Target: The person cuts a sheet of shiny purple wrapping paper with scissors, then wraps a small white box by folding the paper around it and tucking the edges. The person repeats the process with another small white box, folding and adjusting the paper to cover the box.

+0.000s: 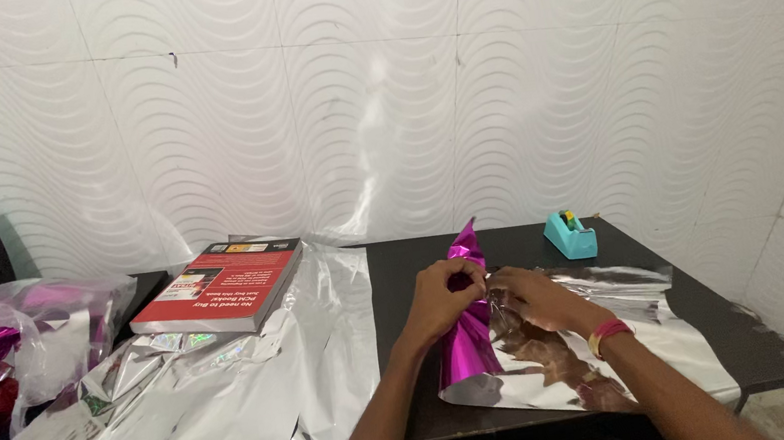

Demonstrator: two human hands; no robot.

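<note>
On the left of the dark worktop [729, 327], loose silver foil sheets [196, 417] lie spread under a red-covered book [219, 288], not yet shaped. At the centre the left hand [442, 296] pinches the magenta foil cone [468, 321], already rolled and standing on 1 silver sheet [651, 347]. The right hand [533, 297] pinches its seam, which looks unfinished; the teal tape dispenser [571, 234] sits behind.

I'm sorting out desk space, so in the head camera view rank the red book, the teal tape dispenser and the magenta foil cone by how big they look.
Largest to smallest:
1. Red book
2. Magenta foil cone, held in both hands, partly hidden, so this ranking is unsure
3. Teal tape dispenser, clearly smallest, though farther back
</note>
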